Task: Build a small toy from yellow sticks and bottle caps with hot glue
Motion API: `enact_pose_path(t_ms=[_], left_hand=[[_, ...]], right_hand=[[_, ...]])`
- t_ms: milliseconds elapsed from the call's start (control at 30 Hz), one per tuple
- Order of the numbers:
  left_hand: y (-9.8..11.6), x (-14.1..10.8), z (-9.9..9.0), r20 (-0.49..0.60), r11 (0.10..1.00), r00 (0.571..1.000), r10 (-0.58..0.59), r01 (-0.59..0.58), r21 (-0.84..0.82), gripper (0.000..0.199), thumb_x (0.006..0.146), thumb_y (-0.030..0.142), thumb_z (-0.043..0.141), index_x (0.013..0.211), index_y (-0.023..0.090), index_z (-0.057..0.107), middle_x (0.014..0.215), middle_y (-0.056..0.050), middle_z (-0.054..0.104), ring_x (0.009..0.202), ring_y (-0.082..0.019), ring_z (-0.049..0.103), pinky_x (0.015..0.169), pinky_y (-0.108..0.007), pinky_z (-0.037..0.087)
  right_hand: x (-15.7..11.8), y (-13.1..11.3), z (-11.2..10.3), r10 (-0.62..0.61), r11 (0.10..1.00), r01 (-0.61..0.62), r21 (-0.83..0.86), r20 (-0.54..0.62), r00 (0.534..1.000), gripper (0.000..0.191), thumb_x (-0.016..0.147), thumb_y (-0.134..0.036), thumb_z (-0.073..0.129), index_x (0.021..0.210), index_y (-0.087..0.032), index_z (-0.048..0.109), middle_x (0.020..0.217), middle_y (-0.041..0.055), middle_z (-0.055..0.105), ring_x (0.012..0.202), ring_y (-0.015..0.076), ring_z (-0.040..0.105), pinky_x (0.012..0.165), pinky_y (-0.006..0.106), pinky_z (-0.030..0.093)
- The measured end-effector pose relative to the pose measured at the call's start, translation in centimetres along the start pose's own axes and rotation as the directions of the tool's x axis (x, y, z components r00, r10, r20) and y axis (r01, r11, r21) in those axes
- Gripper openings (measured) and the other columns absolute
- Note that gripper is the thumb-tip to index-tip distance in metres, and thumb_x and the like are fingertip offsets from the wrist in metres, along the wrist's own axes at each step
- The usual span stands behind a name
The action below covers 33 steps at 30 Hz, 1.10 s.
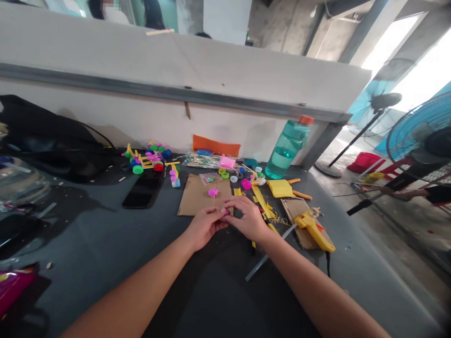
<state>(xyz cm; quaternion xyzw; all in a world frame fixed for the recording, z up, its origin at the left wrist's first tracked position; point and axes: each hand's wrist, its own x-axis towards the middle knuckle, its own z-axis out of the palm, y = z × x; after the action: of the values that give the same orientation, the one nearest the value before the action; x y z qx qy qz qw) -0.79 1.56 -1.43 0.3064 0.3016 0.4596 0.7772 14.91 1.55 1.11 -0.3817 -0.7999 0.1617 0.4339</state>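
Over the near edge of a brown cardboard piece (194, 190), my left hand (205, 229) and my right hand (248, 220) meet. Their fingers are closed together on a small purple piece (226, 212), mostly hidden, so its kind does not show. A bright pink lump (213, 192) lies on the cardboard just beyond my fingertips. Behind it is a small clear bag (209, 179) with something green in it. Yellow strips (263, 201) lie to the right of my right hand.
A yellow glue gun (315, 231) with a glue stick rests on cardboard at right. Behind stand a teal bottle (285, 149), orange-handled scissors (302, 195) and bottle caps (233, 179). Leftward lie a black phone (139, 192) and colourful small wheeled models (147, 160).
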Motion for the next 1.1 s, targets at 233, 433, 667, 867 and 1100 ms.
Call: enact_pose_path(t_ms=[233,433,667,867,1100], left_hand=[[0.20,-0.15,0.26,-0.020,1.000,1.000,0.009,-0.010,-0.010,0.017,0.068,0.027,0.074,0.072,0.012,0.068,0.066,-0.001,0.063,0.061,-0.009,0.056,0.064,-0.023,0.049],[0.29,-0.17,0.41,-0.041,1.000,0.999,0.002,-0.002,-0.012,0.015,0.066,0.024,0.076,0.070,0.012,0.067,0.065,-0.001,0.063,0.061,-0.009,0.057,0.063,-0.023,0.049],[0.24,-0.15,0.41,-0.034,1.000,0.999,0.006,-0.006,-0.008,0.017,0.066,0.026,0.076,0.070,0.012,0.068,0.065,-0.001,0.063,0.059,-0.008,0.056,0.062,-0.023,0.049],[0.14,-0.09,0.25,-0.034,1.000,0.999,0.006,-0.006,-0.002,0.016,0.065,0.024,0.076,0.071,0.012,0.067,0.066,-0.001,0.064,0.062,-0.009,0.058,0.063,-0.023,0.050],[0.30,-0.17,0.35,-0.034,1.000,0.999,0.003,-0.003,-0.016,0.015,0.068,0.025,0.074,0.071,0.012,0.068,0.066,-0.001,0.063,0.062,-0.009,0.058,0.063,-0.022,0.049]], right_hand=[[0.01,0.02,-0.07,-0.008,1.000,0.008,-0.005,0.001,1.000,0.020,0.075,-0.019,0.066,0.094,-0.024,0.066,0.103,0.0041,0.066,0.099,0.0179,0.059,0.089,0.034,0.046],[-0.01,0.08,-0.07,0.030,0.999,-0.030,-0.009,-0.012,0.999,0.016,0.075,-0.022,0.067,0.090,-0.024,0.066,0.099,0.0047,0.067,0.098,0.0198,0.059,0.088,0.037,0.046],[-0.07,0.30,0.10,0.012,1.000,-0.012,0.010,-0.029,0.999,0.015,0.075,-0.021,0.068,0.089,-0.023,0.067,0.100,0.0054,0.067,0.098,0.0186,0.060,0.089,0.034,0.046],[-0.02,0.20,0.13,0.002,1.000,-0.002,-0.021,-0.026,1.000,0.015,0.075,-0.020,0.067,0.089,-0.024,0.067,0.099,0.0045,0.067,0.097,0.0193,0.059,0.088,0.036,0.046],[-0.06,0.27,0.31,-0.013,1.000,0.013,-0.024,-0.026,1.000,0.017,0.076,-0.018,0.065,0.091,-0.025,0.067,0.099,0.0038,0.067,0.097,0.0189,0.059,0.089,0.036,0.046]])
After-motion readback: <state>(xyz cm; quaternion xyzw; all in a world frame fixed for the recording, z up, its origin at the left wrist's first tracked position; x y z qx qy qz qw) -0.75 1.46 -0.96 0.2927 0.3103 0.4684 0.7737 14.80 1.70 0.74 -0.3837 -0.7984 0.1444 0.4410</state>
